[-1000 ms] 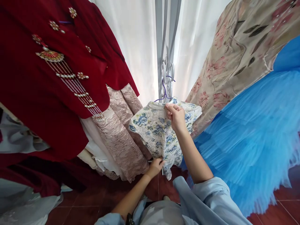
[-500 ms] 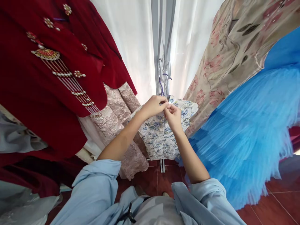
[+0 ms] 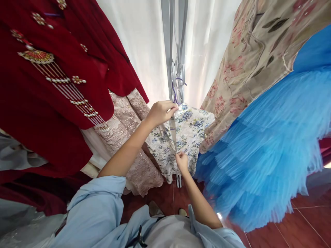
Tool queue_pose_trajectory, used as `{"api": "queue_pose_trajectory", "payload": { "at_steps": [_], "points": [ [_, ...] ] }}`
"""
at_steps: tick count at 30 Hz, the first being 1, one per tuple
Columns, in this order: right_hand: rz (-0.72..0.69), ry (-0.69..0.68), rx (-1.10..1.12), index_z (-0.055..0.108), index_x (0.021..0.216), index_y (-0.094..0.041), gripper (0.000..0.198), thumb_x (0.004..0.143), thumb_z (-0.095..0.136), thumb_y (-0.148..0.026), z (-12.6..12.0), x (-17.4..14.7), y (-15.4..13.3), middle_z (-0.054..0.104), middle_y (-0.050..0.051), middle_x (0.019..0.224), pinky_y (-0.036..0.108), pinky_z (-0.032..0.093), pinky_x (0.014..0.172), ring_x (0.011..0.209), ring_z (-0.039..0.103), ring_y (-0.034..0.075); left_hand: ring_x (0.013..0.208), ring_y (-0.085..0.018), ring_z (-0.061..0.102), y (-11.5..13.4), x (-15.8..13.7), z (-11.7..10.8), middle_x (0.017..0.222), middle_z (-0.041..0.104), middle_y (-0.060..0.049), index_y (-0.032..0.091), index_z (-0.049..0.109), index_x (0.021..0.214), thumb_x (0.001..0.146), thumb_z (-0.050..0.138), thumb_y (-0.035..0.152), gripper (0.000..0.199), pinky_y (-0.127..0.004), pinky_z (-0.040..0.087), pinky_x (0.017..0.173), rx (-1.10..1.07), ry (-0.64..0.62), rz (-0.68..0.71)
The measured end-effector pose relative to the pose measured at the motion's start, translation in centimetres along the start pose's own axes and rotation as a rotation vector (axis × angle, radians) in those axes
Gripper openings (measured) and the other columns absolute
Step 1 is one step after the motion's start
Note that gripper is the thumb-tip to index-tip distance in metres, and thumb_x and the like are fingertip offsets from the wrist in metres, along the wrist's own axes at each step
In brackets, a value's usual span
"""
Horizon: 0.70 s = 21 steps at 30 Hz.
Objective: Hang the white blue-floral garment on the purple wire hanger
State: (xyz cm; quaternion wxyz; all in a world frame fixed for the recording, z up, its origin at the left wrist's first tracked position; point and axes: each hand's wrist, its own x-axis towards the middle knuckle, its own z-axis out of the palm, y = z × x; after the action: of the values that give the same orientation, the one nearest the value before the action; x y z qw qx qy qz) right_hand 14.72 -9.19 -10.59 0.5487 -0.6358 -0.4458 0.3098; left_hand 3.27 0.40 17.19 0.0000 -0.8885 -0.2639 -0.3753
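Floral dress (image 3: 190, 129) | blue-white, hanging | left grip (image 3: 159, 112) pinches collar | right grip (image 3: 181, 162) pinches seam

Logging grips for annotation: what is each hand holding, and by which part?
Left hand pinches the blue-floral white dress at its neckline; right hand grips its centre seam lower down.
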Motion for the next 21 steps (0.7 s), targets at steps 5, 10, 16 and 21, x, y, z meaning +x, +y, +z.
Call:
{"api": "queue_pose_trajectory", "payload": {
  "at_steps": [5,10,16,21],
  "points": [
    [0.062,-0.034,-0.012,0.044,0.058,-0.024,0.025,0.076,0.053,-0.041,0.2,-2.3,4.5,0.042,-0.005,0.045,0.027,0.034,0.052,0.047,0.041,0.014,0.070,-0.011,0.063,-2.0,-2.2,-2.2,0.076,0.070,-0.003,0.009,0.073,0.083,0.095,0.059,0.040,0.035,-0.029,0.050,0.074,-0.141,0.181,-0.146],
    [0.033,-0.084,0.038,0.057,0.072,-0.020,0.028,0.078,0.058,-0.047,-0.4,-0.2,3.6,0.050,-0.004,0.051,0.028,0.039,0.055,0.052,0.048,0.016,0.043,-0.005,0.044,-8.0,-5.0,-7.4,0.052,0.052,0.004,0.015,0.067,0.074,0.090,0.072,0.031,0.024,-0.021,0.041,0.050,-0.820,0.627,-0.658],
    [-0.162,-0.286,0.223,0.062,0.118,-0.017,0.043,0.082,0.065,-0.040,-0.4,-0.6,-1.6,0.071,0.010,0.104,0.035,0.051,0.081,0.087,0.064,0.021,0.031,-0.003,0.010,-9.7,-11.7,-6.3,0.044,0.025,0.011,0.019,0.043,0.066,0.104,0.048,0.032,0.041,-0.020,0.010,0.032,-1.255,0.912,-0.980],
    [-0.272,-0.689,0.157,0.059,0.129,-0.018,0.058,0.074,0.075,-0.029,0.6,-2.3,-5.0,0.065,0.010,0.126,0.039,0.045,0.100,0.113,0.059,0.025,0.033,-0.006,0.023,-2.0,-15.7,5.6,0.044,0.034,0.010,0.020,0.046,0.067,0.089,0.068,0.034,0.034,-0.021,0.016,0.034,-1.310,0.842,-1.049]
  ]
}}
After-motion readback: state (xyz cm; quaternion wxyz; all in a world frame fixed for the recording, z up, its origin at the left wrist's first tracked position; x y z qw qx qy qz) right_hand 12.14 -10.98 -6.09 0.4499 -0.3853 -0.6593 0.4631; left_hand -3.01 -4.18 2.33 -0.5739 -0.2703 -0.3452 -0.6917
